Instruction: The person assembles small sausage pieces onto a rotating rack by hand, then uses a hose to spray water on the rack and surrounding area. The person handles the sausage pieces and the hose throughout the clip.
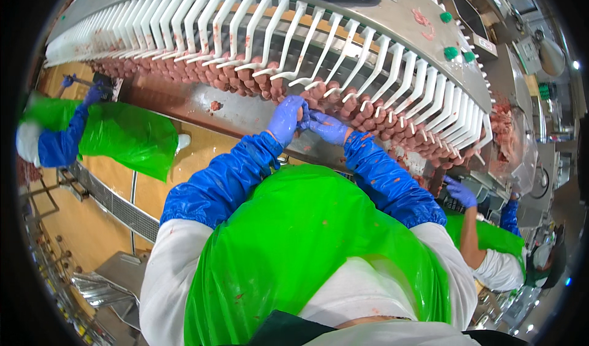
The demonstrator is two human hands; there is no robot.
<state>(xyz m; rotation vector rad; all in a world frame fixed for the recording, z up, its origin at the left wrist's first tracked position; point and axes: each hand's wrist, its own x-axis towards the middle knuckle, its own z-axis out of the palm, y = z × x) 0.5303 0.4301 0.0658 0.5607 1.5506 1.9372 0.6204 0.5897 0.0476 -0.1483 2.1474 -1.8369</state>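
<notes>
Some scraps (215,105) lie in the trough (245,108). Beside sausages (253,83), my left hand (286,122) and right hand (328,127) curl; I can't tell their grip.

A metal grating (119,207) crosses the tan floor (89,238) at left, near a green-aproned co-worker (113,134)

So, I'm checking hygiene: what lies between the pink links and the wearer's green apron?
In the head view, the left hand, right hand, parts of the blue sleeves and metal trough lie between the pink links and green apron.
</notes>
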